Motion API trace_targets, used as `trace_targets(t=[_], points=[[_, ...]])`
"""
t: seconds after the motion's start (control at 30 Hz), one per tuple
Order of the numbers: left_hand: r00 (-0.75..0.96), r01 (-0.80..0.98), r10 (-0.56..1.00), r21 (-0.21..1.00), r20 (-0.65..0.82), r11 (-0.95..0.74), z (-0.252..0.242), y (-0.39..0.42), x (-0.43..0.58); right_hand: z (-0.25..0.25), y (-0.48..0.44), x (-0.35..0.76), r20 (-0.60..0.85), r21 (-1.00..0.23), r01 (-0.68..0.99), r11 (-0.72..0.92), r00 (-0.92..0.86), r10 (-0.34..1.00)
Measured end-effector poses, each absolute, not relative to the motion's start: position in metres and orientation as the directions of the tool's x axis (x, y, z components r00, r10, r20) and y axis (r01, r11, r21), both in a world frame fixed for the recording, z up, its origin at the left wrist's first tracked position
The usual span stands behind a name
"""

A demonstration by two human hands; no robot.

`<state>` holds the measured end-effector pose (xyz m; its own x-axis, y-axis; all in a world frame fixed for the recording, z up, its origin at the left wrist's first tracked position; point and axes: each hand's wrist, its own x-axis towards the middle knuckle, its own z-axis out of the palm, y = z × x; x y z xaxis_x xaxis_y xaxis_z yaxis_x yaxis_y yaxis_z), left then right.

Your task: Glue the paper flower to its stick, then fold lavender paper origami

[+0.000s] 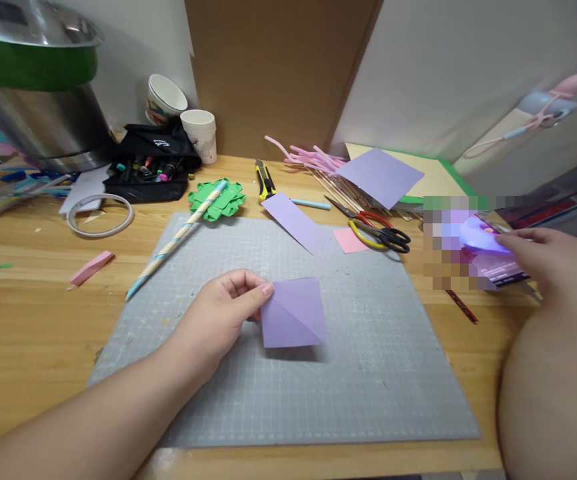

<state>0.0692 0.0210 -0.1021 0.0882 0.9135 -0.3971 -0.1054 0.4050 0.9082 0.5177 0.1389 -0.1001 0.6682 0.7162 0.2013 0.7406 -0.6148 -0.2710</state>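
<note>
Between the thumb and fingers of my left hand (231, 303) is the upper left corner of a purple paper square (294, 315), which has a diagonal crease. The square is over the grey cutting mat (378, 373). At the right, my right hand (543, 257) is at a phone with a lit screen (501, 267), partly pixelated; its fingertips are near the screen and I cannot tell whether they grip anything. Beyond the square lie a purple strip (295, 223), a small pink paper (351, 240) and scissors (385, 237).
A striped paper straw (178, 240) rests against green folded paper (223, 203). Farther back are a yellow cutter (265, 181), pink stems (313, 159), a larger purple sheet (382, 177), paper cups (199, 137) and a black pouch (153, 163). A tape roll (71, 217) lies left.
</note>
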Motion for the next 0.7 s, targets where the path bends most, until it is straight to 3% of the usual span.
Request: trace_targets(t=[0.33,0.7], points=[[0.118,-0.053,0.907,0.91,-0.403,0.411,-0.104,0.021,0.069,-0.098,0.133,0.501,0.261,-0.558,0.549,-0.622,0.828,0.496],[0.126,-0.039,0.904,0.909,-0.408,0.415,-0.103,0.021,0.07,-0.108,0.142,0.524,0.309,-0.531,0.626,-0.571,0.77,0.558]])
